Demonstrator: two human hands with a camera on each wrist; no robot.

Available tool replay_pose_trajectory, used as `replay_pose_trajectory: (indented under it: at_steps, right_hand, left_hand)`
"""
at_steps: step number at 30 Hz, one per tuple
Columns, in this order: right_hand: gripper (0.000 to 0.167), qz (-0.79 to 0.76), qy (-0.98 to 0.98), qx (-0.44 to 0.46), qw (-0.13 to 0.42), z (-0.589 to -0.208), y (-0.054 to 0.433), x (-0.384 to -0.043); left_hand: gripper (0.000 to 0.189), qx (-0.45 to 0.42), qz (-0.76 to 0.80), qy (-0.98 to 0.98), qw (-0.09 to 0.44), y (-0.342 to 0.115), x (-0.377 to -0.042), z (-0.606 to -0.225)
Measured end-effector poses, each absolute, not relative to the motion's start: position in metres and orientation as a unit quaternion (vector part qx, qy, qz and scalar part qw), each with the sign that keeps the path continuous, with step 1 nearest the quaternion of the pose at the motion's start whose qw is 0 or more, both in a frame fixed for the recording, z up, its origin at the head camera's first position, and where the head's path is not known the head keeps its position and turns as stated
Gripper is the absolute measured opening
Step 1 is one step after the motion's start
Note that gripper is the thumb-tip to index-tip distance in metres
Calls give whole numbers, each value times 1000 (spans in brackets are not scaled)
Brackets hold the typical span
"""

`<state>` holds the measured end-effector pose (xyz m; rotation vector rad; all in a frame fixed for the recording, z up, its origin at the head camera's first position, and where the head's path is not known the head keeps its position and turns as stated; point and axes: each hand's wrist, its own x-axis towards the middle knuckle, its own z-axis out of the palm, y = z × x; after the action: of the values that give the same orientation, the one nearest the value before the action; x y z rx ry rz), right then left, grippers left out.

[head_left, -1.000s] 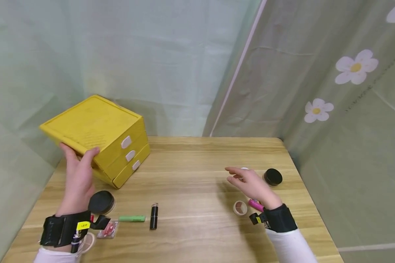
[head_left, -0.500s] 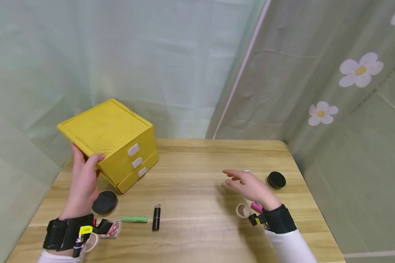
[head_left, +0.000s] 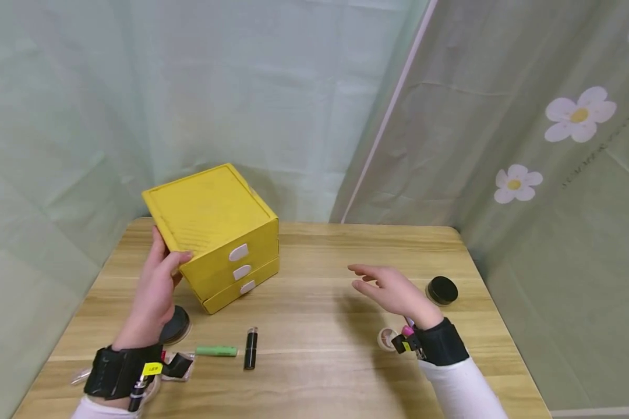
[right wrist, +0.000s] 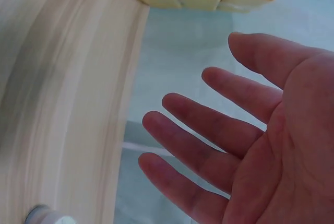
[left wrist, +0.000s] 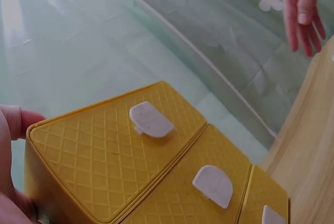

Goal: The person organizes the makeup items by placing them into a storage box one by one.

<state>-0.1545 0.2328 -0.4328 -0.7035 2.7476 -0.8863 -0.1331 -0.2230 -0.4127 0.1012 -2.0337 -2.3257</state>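
Note:
A yellow desktop drawer box (head_left: 215,212) with three stacked drawers and whitish pulls stands at the left rear of the table, tilted. My left hand (head_left: 154,291) grips its left side, thumb at the top edge near the front corner. The left wrist view shows the quilted drawer fronts (left wrist: 99,156) close up, drawers closed. Over the right half of the table my right hand (head_left: 398,294) hovers with nothing in it, palm and spread fingers plain in the right wrist view.
A black-lidded jar (head_left: 175,326), a green tube (head_left: 216,351) and a black lipstick tube (head_left: 250,349) lie front left. Another black-lidded jar (head_left: 442,290), a round pale compact (head_left: 385,338) and a pink item (head_left: 407,331) are at right. A curtain (head_left: 272,105) hangs behind the table.
The drawer box has moved right across the table in my left hand, turning so its front faces me more. My right hand has shifted only slightly left in view.

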Motion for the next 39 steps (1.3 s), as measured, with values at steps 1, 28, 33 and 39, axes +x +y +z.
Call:
replay_pose_trajectory:
  at_steps: [1, 28, 33, 39]
  right_hand:
    - [46, -298, 922, -234, 84, -431, 231, -156]
    - [72, -450, 883, -127, 23, -400, 172, -174]
    - [66, -485, 865, -126, 37, -403, 178, -172]
    - [61, -499, 858, -113, 40, -403, 191, -168]
  left_hand:
    - [87, 28, -749, -662, 23, -221, -134, -413]
    - [85, -81, -701, -705, -67, -154, -166, -423]
    - [81, -97, -692, -712, -59, -137, -173, -427]
    - [78, -104, -674, -729, -53, -121, -181, -430]
